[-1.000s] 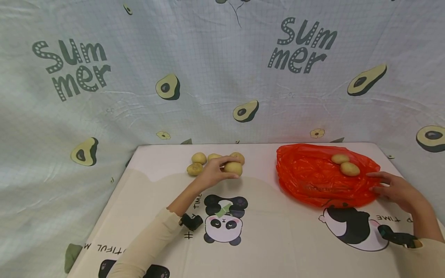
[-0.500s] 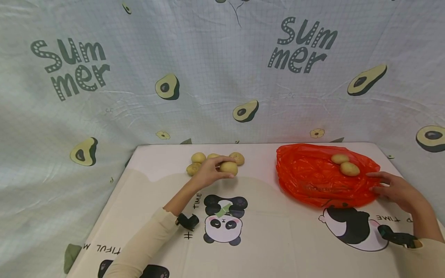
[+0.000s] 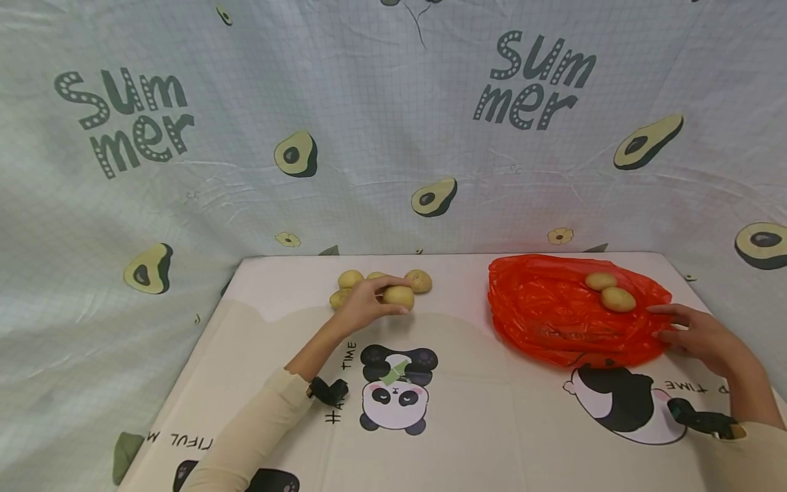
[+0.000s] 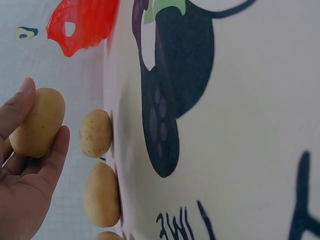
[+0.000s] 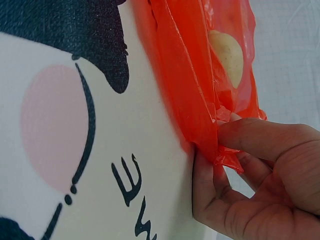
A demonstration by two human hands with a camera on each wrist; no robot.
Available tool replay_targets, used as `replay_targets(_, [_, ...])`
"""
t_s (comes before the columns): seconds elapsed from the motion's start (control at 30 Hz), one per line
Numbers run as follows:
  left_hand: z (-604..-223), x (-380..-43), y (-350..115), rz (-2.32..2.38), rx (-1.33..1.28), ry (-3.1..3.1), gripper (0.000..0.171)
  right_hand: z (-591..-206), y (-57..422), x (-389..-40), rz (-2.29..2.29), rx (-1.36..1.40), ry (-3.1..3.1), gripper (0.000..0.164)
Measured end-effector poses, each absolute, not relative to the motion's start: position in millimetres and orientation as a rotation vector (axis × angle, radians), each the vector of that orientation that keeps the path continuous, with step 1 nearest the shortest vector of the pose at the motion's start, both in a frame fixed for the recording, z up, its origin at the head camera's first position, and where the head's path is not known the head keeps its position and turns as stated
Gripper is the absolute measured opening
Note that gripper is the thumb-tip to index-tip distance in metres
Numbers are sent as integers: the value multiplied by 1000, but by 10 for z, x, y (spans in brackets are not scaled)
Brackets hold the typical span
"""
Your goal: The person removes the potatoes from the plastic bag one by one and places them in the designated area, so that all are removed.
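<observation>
My left hand (image 3: 361,305) grips a yellow potato (image 3: 398,298) between thumb and fingers. In the left wrist view that potato (image 4: 45,120) appears apart from the tabletop and the other potatoes. Several loose potatoes lie close around the hand, one (image 3: 418,281) just behind to the right and another (image 3: 351,279) to the left, some partly hidden by the fingers. At the right, my right hand (image 3: 707,342) pinches the edge of a crumpled red plastic bag (image 3: 541,321); the pinched film (image 5: 227,155) shows in the right wrist view. Two potatoes, the nearer one (image 3: 617,299) larger, lie on the bag.
The table has a pale cloth (image 3: 467,410) printed with pandas and lettering. Behind it hangs a light curtain (image 3: 356,96) with avocado and "summer" prints, right at the table's back edge. The loose potatoes and the bag both lie toward that edge.
My left hand has shifted a little to the left with the potato in its grip, uncovering more of the potato behind it. My right hand and the bag have stayed put.
</observation>
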State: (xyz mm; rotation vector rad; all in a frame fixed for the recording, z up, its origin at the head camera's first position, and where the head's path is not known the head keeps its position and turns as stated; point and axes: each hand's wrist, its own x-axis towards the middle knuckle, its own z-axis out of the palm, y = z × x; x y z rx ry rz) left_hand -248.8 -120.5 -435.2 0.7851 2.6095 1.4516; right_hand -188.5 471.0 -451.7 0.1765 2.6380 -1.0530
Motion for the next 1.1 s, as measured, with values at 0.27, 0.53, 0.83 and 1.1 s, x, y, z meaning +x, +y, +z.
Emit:
replay_targets(0.27, [-4393, -2492, -1266, 1448, 798, 2622, 50, -4525, 4718, -1876, -1046, 151, 2647, 62])
replay_targets(0.53, [-4434, -2528, -1300, 1460, 766, 2630, 48, -4543, 4728, -1899, -1039, 180, 2653, 62])
replay_targets(0.83, [-4492, -2585, -1332, 1493, 691, 2609, 48, -4549, 4718, -1895, -1018, 172, 2670, 61])
replay_targets(1.1, [-4513, -2625, -1348, 1531, 659, 2582, 49, -4548, 4720, -1897, -1023, 185, 2663, 63])
